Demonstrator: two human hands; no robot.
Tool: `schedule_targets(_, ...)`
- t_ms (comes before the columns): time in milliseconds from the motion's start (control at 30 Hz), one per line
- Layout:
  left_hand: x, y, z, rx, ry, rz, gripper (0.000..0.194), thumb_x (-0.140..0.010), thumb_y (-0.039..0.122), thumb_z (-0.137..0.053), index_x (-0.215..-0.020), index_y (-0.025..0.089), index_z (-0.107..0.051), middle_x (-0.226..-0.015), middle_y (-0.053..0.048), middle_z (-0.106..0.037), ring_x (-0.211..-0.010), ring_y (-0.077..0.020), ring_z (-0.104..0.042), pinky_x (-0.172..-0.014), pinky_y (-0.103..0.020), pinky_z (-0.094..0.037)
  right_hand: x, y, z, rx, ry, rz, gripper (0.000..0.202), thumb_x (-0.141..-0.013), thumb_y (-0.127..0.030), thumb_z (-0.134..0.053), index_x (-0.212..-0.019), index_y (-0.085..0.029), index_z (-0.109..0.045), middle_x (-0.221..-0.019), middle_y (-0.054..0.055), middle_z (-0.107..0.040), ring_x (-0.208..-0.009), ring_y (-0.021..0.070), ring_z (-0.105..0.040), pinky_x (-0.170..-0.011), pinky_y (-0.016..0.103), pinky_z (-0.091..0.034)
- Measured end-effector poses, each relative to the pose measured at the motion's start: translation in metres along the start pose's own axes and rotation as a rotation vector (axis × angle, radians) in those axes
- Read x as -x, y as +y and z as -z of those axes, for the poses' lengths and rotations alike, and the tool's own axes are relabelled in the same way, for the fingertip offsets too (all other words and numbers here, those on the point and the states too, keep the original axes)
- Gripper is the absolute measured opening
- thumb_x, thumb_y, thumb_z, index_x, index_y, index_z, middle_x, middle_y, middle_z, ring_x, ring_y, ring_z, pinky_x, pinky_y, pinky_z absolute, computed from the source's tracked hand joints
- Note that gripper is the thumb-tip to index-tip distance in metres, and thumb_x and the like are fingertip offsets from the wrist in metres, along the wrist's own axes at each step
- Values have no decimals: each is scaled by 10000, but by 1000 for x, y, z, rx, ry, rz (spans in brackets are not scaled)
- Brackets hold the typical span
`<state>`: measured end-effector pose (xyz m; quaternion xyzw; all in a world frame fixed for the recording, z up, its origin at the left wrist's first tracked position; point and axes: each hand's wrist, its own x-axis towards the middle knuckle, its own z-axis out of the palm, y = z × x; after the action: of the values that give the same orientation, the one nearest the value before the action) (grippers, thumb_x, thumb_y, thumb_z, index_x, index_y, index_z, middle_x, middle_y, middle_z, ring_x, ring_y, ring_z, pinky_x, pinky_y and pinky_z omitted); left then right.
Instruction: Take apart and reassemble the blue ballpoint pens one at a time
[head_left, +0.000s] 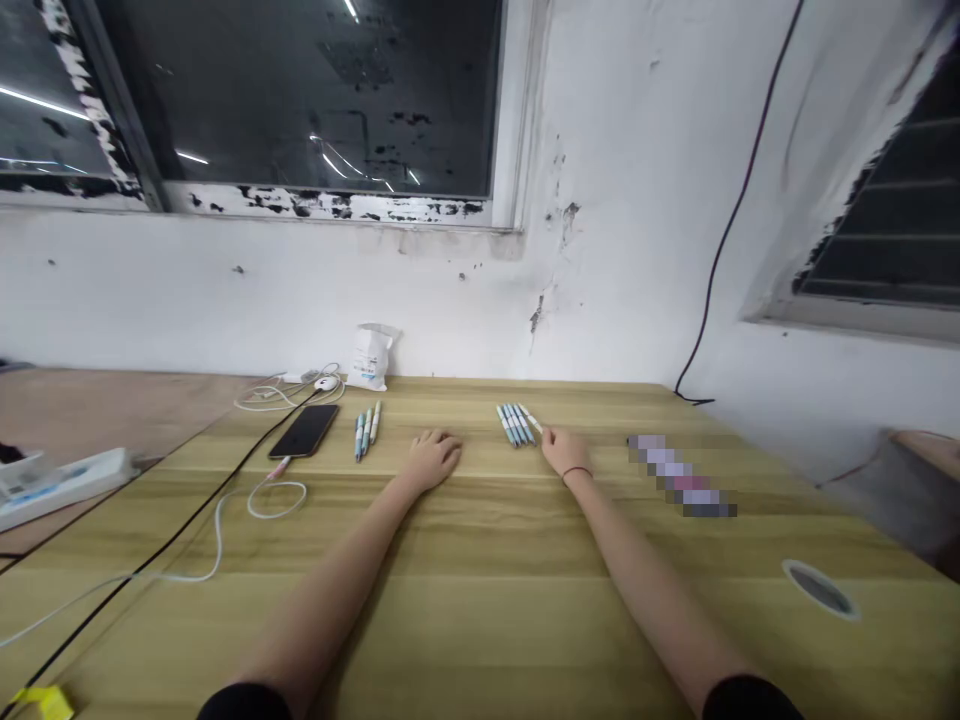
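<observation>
My right hand (pixel 566 452), with a dark band round the wrist, pinches the near end of a white pen (pixel 530 417). That pen lies slanted at the right side of a row of several blue-and-white pens (pixel 514 426) set side by side on the wooden table (pixel 480 620). My left hand (pixel 430 459) rests palm down on the tabletop, fingers stretched forward, holding nothing. To its left lie three more pens (pixel 366 431) in pale green, blue and white, close together.
A phone (pixel 305 431) with a charging cable (pixel 218 535) lies left. Behind it are a white packet (pixel 372 357) and tangled white cables (pixel 270 398). A black cable (pixel 180 520) crosses the left side. At right are a pixelated object (pixel 682 477) and a table grommet (pixel 821 589).
</observation>
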<state>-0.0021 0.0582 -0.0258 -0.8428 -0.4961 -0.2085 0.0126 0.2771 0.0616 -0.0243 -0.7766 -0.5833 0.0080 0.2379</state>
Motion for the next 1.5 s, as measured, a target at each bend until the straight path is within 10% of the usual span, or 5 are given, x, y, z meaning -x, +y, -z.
schedule_targets(500,-1,3,9,-63,30,63,258,-864,338,-436,-1049,303,-611,-1137,-19,-557,-1048,-212,-479,-860,-349,-381,-2,1,-5,90,-46,170,427,-891,-371,-326,-772,-170,-683,-822,125,-681,-740,205,-611,-598,263,-351)
schedule_targets(767,7,-32,32,-304,328,503,365,-837,295,-424,-1168,203,-548,-1321,-140,-403,-1205,-335,-317,-928,-498,-279,-3,3,-7,57,-12,156,291,-856,-346,-401,-867,-189,-646,-824,91,-675,-750,196,-602,-597,255,-341)
schedule_targets(933,13,-53,34,-316,147,674,365,-849,306,-370,-1115,164,-577,-1221,-155,-495,-1116,-329,-405,-849,-454,-340,-2,4,-7,26,-3,168,278,-859,-340,-405,-865,-210,-651,-856,71,-681,-762,185,-602,-592,245,-336)
schedule_targets(1500,4,-43,32,-108,51,548,351,-869,312,-362,-919,113,-647,-997,-184,-609,-993,-317,-545,-833,-441,-382,4,-6,-7,-68,86,233,260,-880,-244,-366,-942,-183,-611,-890,79,-662,-767,176,-584,-632,243,-354)
